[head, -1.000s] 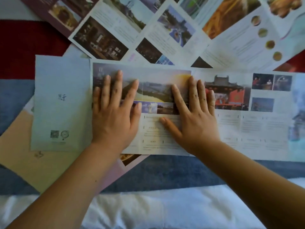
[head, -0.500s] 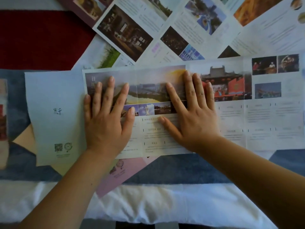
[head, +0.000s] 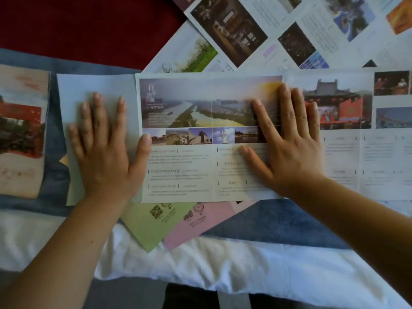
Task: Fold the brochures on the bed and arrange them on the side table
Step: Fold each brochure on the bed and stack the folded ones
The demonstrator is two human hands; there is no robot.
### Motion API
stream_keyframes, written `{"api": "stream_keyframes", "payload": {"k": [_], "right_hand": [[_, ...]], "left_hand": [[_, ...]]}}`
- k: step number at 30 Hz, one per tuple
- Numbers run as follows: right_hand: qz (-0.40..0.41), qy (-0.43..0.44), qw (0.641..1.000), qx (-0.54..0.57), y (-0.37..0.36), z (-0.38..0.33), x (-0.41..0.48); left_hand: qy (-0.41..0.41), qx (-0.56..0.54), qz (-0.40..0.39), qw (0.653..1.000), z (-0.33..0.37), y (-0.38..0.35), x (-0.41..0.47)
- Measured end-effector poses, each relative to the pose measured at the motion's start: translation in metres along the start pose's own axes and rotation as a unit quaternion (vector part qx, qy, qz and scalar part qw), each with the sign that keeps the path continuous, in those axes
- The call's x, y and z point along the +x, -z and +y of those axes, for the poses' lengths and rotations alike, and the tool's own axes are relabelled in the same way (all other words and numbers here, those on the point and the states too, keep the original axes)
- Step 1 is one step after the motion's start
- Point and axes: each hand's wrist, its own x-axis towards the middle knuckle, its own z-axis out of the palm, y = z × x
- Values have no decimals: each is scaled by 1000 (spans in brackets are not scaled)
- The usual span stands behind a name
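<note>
A long multi-panel brochure (head: 200, 139) lies flat across the bed, printed with river and city photos and text columns. My left hand (head: 104, 150) presses flat on its pale blue end panel at the left, fingers spread, thumb touching the photo panel's edge. My right hand (head: 287, 143) lies flat on the fold between the river panel and the red temple panel. Neither hand grips anything. More unfolded brochures (head: 278, 30) fan out behind.
A folded brochure (head: 22, 130) with red photos lies at the far left. A green leaflet (head: 151, 221) and a pink leaflet (head: 198, 221) poke out beneath the long one. The bed has a red and blue runner (head: 278, 221) and a white sheet (head: 223, 264) near me.
My left hand slid left from the photo panel onto the pale blue end panel. My right hand stayed on the fold. The view shifted, showing the folded brochure at the left.
</note>
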Motion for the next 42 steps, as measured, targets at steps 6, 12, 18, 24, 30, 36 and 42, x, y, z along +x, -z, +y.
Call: {"api": "stream_keyframes", "payload": {"k": [6, 12, 18, 24, 30, 36, 42], "right_hand": [[-5, 3, 1000, 8, 7, -13, 8], [-6, 7, 999, 30, 6, -36, 11], [-9, -8, 1000, 22, 4, -39, 12], [-38, -6, 999, 20, 11, -57, 12], [-51, 47, 997, 31, -1, -107, 2], [-55, 47, 997, 15, -8, -109, 8], [-49, -17, 997, 49, 10, -67, 1]], "left_hand": [[9, -23, -1, 1000, -7, -2, 1], [8, -66, -9, 998, -9, -1, 2], [5, -164, -31, 986, -8, 6, 3], [4, -162, -39, 986, -2, 4, 1], [0, -190, -38, 981, 2, 6, -1], [-7, -260, -45, 965, 16, 9, -6], [14, -251, -70, 965, 15, 1, -1]]}}
